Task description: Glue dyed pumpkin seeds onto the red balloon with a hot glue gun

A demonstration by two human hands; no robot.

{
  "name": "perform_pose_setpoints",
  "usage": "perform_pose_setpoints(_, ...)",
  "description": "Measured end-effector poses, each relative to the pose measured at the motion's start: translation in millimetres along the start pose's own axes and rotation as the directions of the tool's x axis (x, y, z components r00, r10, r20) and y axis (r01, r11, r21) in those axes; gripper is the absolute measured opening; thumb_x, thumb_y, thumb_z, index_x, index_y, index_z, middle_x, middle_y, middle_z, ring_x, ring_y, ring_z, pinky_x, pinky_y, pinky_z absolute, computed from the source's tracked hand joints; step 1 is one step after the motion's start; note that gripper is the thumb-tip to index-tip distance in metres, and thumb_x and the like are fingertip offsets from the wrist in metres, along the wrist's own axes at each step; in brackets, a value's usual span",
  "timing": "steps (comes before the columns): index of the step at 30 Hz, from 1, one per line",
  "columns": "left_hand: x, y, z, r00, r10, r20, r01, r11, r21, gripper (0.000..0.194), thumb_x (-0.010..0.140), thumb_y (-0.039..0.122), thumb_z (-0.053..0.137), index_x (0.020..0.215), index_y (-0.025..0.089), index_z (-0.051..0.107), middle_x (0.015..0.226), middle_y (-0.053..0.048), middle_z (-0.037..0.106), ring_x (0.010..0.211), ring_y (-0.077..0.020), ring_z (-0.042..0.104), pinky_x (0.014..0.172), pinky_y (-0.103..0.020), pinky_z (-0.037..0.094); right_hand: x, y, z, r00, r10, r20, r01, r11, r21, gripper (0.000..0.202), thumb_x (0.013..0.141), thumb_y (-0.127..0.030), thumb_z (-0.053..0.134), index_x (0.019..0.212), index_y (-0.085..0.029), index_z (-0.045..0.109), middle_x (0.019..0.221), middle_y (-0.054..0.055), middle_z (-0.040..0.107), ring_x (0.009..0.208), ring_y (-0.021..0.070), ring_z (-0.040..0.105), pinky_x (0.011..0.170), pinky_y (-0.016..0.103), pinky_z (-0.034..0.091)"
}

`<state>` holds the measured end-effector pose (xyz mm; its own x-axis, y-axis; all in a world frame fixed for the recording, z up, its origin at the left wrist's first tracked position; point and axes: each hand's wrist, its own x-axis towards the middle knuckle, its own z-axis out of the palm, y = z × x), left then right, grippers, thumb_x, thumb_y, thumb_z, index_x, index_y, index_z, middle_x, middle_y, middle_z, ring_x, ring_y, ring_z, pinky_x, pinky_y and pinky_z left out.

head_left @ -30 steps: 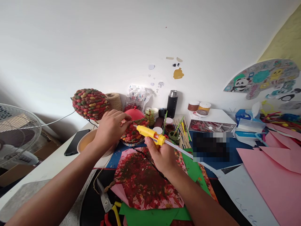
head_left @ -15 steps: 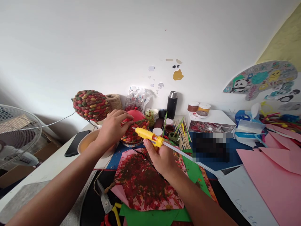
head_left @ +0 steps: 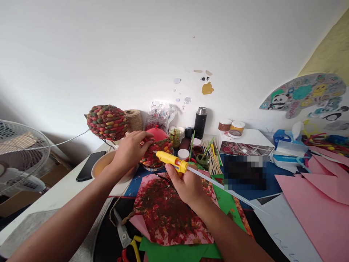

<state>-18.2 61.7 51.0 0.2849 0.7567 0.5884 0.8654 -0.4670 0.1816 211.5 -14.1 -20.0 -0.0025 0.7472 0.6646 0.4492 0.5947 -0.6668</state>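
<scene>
My right hand point(head_left: 188, 183) is wrapped round a yellow hot glue gun point(head_left: 169, 160), with a long clear glue stick point(head_left: 218, 183) trailing from its back. Its nozzle points left, close to a red balloon point(head_left: 159, 133) whose lower part is covered in red, green and yellow painted pieces point(head_left: 149, 155). At the balloon's left side is my left hand point(head_left: 130, 150), its thumb and fingers pinched together by the covering. Whatever lies between those fingertips is too small to make out. The balloon's base is partly hidden by my hands.
A bowl point(head_left: 99, 169) stands under my left forearm, with a phone point(head_left: 89, 166) beside it. Scissors point(head_left: 124, 233) lie by paint-stained paper point(head_left: 174, 218). Behind are a covered ball point(head_left: 107, 123), twine point(head_left: 133, 120), paint jars point(head_left: 202, 159) and a black flask point(head_left: 200, 123).
The glue gun's nozzle has dropped slightly and sits a little further from my left fingertips. My left hand has shifted slightly downward at the balloon, still pinched.
</scene>
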Motion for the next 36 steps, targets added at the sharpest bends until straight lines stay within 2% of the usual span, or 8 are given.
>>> perform_pose_setpoints(5,-1.7,-1.2,-0.4,1.0,0.01,0.026,-0.009,0.999,-0.035,0.021,0.103,0.031,0.06,0.1,0.023,0.079,0.103,-0.009,0.083,0.098,-0.0307,0.075,0.088,-0.043,0.055,0.0,-0.1,-0.2,0.999,-0.005,0.032,0.005,1.0,-0.014,0.049,0.112,-0.053,0.059,0.081,-0.02,0.078,0.055,0.001,0.064,0.046,0.0184,0.06,0.051,0.028,0.046)
perform_pose_setpoints(16,-3.2,-1.0,-2.8,0.998,0.042,0.036,-0.04,0.998,-0.039,0.023,0.104,0.031,0.06,0.103,0.024,0.082,0.107,-0.009,0.082,0.097,-0.0295,0.075,0.088,-0.041,0.057,-0.1,-3.1,-1.0,0.997,0.036,0.065,-0.037,0.999,0.024,0.046,0.11,-0.054,0.061,0.084,-0.022,0.08,0.061,0.003,0.072,0.05,0.0199,0.065,0.056,0.028,0.052)
perform_pose_setpoints(23,-4.3,-2.4,-1.9,0.997,0.056,0.048,-0.054,0.998,-0.044,0.024,0.105,0.031,0.058,0.106,0.024,0.081,0.109,-0.01,0.082,0.1,-0.0292,0.075,0.09,-0.041,0.057,-1.4,-1.9,-1.2,0.995,-0.017,0.101,0.016,1.0,0.016,0.046,0.113,-0.052,0.06,0.083,-0.021,0.078,0.067,0.005,0.076,0.06,0.022,0.073,0.061,0.028,0.052)
perform_pose_setpoints(31,-1.5,2.2,-7.2,0.993,0.079,0.089,-0.072,0.994,-0.077,0.026,0.105,0.028,0.054,0.098,0.024,0.079,0.107,-0.009,0.081,0.098,-0.0281,0.075,0.087,-0.04,0.057,-1.0,-3.7,-1.4,0.99,-0.012,0.143,0.007,0.999,0.035,0.042,0.112,-0.049,0.06,0.087,-0.022,0.079,0.074,0.007,0.08,0.064,0.0241,0.076,0.061,0.03,0.052)
perform_pose_setpoints(36,-3.0,0.1,-4.3,0.997,0.049,0.062,-0.043,0.995,-0.086,0.022,0.104,0.029,0.057,0.099,0.024,0.078,0.107,-0.008,0.079,0.095,-0.0267,0.074,0.085,-0.039,0.056,-3.1,-1.7,-0.3,0.986,0.02,0.168,-0.029,0.998,0.052,0.041,0.112,-0.051,0.059,0.092,-0.023,0.081,0.082,0.008,0.084,0.074,0.0265,0.08,0.068,0.031,0.058)
